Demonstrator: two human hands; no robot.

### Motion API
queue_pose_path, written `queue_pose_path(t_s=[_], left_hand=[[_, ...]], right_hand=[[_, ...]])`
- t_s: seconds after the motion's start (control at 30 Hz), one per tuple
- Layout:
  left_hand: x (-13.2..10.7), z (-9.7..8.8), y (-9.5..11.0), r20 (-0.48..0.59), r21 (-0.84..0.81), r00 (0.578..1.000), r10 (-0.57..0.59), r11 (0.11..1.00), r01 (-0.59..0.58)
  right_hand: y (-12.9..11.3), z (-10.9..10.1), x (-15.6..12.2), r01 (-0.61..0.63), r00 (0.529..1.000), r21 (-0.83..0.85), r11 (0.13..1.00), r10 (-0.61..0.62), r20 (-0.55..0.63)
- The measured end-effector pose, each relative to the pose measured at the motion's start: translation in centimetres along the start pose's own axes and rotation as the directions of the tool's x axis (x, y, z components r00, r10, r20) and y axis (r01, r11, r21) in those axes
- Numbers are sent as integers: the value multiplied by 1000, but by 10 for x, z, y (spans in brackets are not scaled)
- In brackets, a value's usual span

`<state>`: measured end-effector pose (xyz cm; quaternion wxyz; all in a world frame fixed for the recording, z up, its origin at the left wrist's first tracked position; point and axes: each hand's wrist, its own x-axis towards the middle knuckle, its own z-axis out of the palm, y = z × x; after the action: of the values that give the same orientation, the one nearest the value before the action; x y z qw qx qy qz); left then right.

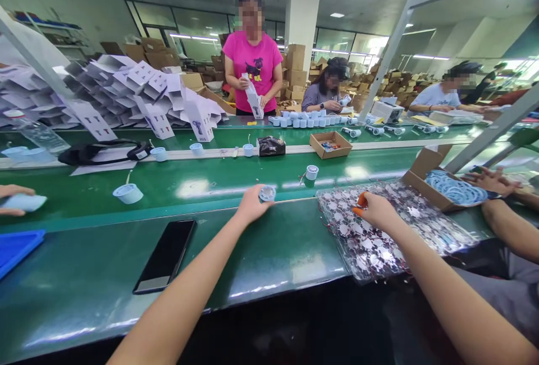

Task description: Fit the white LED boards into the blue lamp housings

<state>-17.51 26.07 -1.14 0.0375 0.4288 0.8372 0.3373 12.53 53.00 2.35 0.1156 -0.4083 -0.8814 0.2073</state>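
Note:
My left hand (251, 204) is closed round the side of a small light-blue round housing (268, 193) at the near edge of the green conveyor belt. Orange finger covers show on my right hand (381, 213), whose thumb and finger are pinched together over a clear plastic tray (357, 276). Whatever the pinch holds, if anything, is hidden. Silvery flat parts (370, 247) with thin red and dark wires fill the tray. Another light-blue housing (312, 172), wires sticking out, sits on the belt beyond my hands.
A black phone (166, 255) lies left of my left arm. Along the belt are blue cups (128, 193), a black packet (272, 146) and a cardboard box (330, 146). At right, a carton (435, 194) of blue rings stands near another person's hands (492, 181). Co-workers sit and stand opposite.

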Motion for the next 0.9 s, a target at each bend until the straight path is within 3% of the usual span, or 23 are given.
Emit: queue_pose_path(t_s=[0.13,0.27,0.37,0.43,0.5,0.6,0.73,0.8,0.9], left_hand=[[43,-18,-36,-88,44,979,-186,981,190],[37,-32,-35,-162,44,964,-210,975,220],[4,-25,-3,-196,29,975,-101,994,109],[-27,-9,30,-115,-69,993,23,997,-31],[-58,13,65,14,-383,988,152,914,-135],[-84,49,105,108,-699,976,187,712,-59],[-73,79,126,172,-896,976,132,434,99],[-62,83,130,172,-905,977,125,412,107],[-50,81,137,135,-869,986,100,490,69]], right_hand=[[-27,2,-23,-25,1000,366,930,20,17],[-47,15,-48,-77,995,677,732,15,97],[-57,28,-63,-121,991,812,571,28,128],[-64,36,-69,-140,990,869,475,42,137],[-73,43,-72,-152,988,907,392,63,138],[-86,48,-73,-165,986,946,278,79,149],[-96,43,-69,-197,980,975,98,42,194],[-96,37,-66,-223,975,975,6,25,223],[-93,27,-61,-272,962,956,-111,6,274]])
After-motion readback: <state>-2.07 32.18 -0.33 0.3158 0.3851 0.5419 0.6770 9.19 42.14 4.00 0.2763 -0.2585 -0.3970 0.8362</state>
